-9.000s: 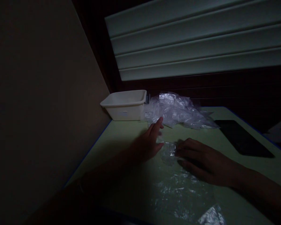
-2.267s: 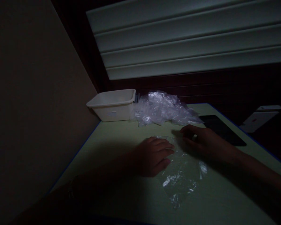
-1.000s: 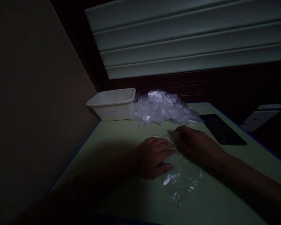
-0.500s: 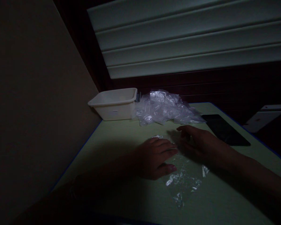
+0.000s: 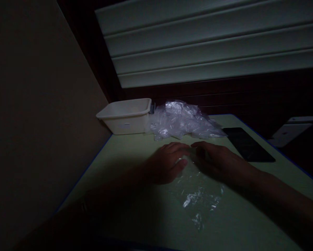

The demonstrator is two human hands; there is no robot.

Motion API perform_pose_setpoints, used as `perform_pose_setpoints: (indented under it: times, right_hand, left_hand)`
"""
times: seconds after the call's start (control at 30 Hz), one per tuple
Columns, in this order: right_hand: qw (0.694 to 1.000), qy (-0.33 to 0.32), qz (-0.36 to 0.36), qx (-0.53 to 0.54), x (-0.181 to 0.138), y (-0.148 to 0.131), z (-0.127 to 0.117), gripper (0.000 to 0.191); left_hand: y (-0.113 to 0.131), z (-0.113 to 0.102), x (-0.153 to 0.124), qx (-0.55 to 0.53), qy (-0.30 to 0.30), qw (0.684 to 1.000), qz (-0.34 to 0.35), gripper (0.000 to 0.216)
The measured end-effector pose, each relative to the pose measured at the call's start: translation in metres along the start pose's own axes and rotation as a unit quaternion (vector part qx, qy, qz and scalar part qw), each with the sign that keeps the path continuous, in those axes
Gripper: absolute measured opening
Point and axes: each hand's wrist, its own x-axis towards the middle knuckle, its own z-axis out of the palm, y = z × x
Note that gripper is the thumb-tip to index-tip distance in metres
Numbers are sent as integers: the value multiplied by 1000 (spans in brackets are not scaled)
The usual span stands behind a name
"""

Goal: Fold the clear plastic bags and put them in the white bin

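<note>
A clear plastic bag [image 5: 198, 198], crinkled and shiny, lies flat on the pale green table [image 5: 130, 153]. My left hand [image 5: 168, 164] rests over the bag's upper left part with its fingers stretched out and its thumb apart. Close to its fingertips, my right hand [image 5: 216, 158] is at the bag's upper right, index finger extended and the other fingers loosely bent. A gap shows below that index finger, and I see nothing held there. Deep shadow hides the underside of both hands.
Behind the hands lies a heap of clear plastic bags [image 5: 182, 122], beside a white plastic bin [image 5: 127, 122] at the back left. A dark flat tablet-like slab [image 5: 250, 144] lies at the right. A white box [image 5: 289, 132] sits beyond the table's right edge. A wall [image 5: 46, 104] borders the left side.
My left hand has moved up and away from me across the bag, uncovering more of its middle. My right hand has shifted slightly left, so the fingertips are closer together.
</note>
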Motion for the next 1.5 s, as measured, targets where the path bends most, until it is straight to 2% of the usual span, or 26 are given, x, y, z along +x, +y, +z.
perform_pose_setpoints:
  times: [0.2,0.4,0.5,0.63,0.9,1.17,1.33,1.5]
  right_hand:
    - [999,-1,-34,32,3,-1,5,28]
    - [997,17,24,77,0,12,-4,39]
    - [993,-48,66,89,-2,28,-13,26]
    - [987,-95,83,96,-4,40,-21,29]
    - [974,-182,61,120,-6,31,-28,26]
    - [970,-175,82,149,-7,33,-25,21]
    - [976,-163,93,112,-8,34,-24,20]
    - [987,-136,85,25,-11,29,-22,19]
  left_hand:
    - [-11,4,2,5,-39,999,15,28]
    - [-14,3,-2,-20,-18,1000,-8,31]
    - [-18,4,-6,-35,-5,999,-16,32]
    - [-22,5,-10,-42,1,999,-28,33]
    - [-24,2,-10,-52,17,998,-25,34]
    - [-23,1,-10,-45,11,998,-37,35]
    - [-25,1,-10,-41,6,999,-29,35]
    - [-29,5,-13,-44,20,999,-22,33]
